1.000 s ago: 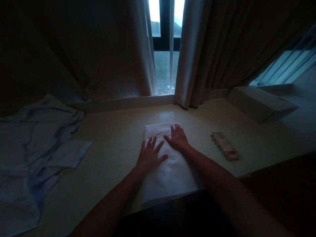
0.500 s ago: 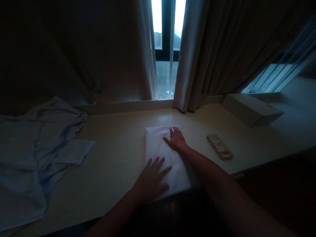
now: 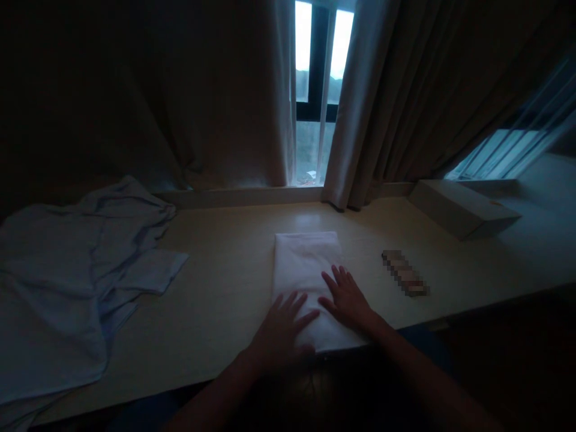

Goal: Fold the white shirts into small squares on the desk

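A white cloth [image 3: 303, 255], folded into a flat rectangle, lies on the pale tabletop [image 3: 216, 288] near its front edge. My left hand [image 3: 283, 327] rests over the cloth's near left part, its fingers spread. On the near right part lies my right hand [image 3: 348, 300], also with fingers apart and palm down. Neither hand grips anything. The room is dim, so the cloth's type and its fold layers cannot be made out.
A loose heap of pale fabric [image 3: 58, 300] spreads over the table's left side. To the right lie a blurred-out small item [image 3: 405, 273] and a long box [image 3: 465, 207]. Brown curtains [image 3: 360, 108] hang behind, parted at a window [image 3: 315, 138].
My right hand has drawn back from the cloth's far edge toward its near right part. My left hand stays near the front of the cloth. The camera view has shifted slightly left.
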A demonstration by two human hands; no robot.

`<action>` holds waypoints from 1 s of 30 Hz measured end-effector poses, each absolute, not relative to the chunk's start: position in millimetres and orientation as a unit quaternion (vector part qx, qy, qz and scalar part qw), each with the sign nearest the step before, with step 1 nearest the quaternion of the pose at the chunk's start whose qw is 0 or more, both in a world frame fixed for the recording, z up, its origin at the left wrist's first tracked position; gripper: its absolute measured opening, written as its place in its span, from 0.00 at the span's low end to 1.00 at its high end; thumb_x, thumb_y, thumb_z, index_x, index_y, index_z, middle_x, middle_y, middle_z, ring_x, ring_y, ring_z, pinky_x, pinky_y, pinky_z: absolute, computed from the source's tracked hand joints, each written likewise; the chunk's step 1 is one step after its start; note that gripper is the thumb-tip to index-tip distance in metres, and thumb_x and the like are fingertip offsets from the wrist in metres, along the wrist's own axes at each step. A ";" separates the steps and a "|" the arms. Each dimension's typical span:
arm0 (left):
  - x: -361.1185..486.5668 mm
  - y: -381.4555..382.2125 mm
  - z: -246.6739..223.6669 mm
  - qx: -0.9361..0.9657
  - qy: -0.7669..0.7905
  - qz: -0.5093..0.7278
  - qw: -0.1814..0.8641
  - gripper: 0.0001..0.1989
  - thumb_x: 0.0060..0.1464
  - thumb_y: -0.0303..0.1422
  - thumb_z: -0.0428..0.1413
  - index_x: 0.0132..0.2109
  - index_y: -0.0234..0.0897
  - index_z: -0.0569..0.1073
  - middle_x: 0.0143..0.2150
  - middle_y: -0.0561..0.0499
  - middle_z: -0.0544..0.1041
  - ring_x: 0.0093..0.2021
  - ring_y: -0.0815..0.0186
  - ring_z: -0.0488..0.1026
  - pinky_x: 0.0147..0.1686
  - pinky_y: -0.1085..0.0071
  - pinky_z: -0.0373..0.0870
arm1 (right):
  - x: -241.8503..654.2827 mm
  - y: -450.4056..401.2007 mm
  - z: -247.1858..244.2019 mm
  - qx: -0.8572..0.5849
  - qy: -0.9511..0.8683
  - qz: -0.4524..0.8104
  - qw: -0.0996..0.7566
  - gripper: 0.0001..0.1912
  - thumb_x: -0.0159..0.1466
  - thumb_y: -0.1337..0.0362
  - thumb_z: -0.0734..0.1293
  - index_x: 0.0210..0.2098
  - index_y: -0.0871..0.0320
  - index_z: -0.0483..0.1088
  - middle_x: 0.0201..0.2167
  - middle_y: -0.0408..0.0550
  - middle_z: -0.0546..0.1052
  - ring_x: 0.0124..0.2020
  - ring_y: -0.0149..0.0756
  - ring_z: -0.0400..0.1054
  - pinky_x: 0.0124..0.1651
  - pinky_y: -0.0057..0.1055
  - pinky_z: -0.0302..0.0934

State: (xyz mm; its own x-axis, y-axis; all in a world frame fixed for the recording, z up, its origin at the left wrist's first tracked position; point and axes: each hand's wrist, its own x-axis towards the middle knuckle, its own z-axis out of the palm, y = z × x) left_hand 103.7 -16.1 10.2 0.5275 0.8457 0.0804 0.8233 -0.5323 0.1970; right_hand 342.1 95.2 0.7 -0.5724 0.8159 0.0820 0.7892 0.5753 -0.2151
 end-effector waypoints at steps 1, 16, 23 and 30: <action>103.5 -15.7 9.8 0.872 0.478 0.079 0.069 0.38 0.54 0.60 0.45 0.69 0.60 0.45 0.73 0.53 0.41 0.71 0.47 0.41 0.65 0.42 0.41 | 350.6 86.8 -1.5 -0.458 -0.881 0.077 0.091 0.39 0.66 0.38 0.50 0.70 0.50 0.43 0.72 0.49 0.36 0.71 0.46 0.26 0.69 0.49 0.31; 109.3 -25.5 4.3 0.849 0.519 0.074 0.063 0.33 0.59 0.54 0.43 0.69 0.56 0.49 0.72 0.51 0.47 0.71 0.54 0.46 0.65 0.49 0.48 | 357.4 76.7 17.7 -0.451 -0.882 0.108 0.077 0.39 0.67 0.39 0.51 0.70 0.51 0.43 0.71 0.48 0.39 0.71 0.44 0.28 0.69 0.49 0.29; 67.4 57.2 14.6 0.734 0.675 0.068 0.032 0.37 0.61 0.53 0.36 0.68 0.34 0.55 0.71 0.39 0.49 0.71 0.52 0.43 0.66 0.50 0.44 | 356.9 76.5 23.3 -0.450 -0.881 0.117 0.082 0.39 0.66 0.39 0.52 0.70 0.50 0.44 0.71 0.48 0.38 0.71 0.44 0.28 0.69 0.49 0.28; 38.8 124.7 6.3 0.679 0.714 0.140 0.099 0.37 0.58 0.52 0.42 0.67 0.34 0.55 0.72 0.41 0.49 0.71 0.51 0.44 0.66 0.52 0.43 | 355.8 78.9 26.2 -0.453 -0.879 0.129 0.072 0.39 0.66 0.39 0.53 0.70 0.50 0.43 0.71 0.49 0.39 0.71 0.45 0.28 0.69 0.50 0.29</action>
State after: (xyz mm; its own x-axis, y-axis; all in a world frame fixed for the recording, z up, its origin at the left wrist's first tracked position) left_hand 38.8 124.7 6.3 -0.0574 0.9972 0.0485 0.9417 0.0379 0.3342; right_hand 355.8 78.9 26.2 -0.5788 0.8154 0.0093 0.7783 0.5557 -0.2923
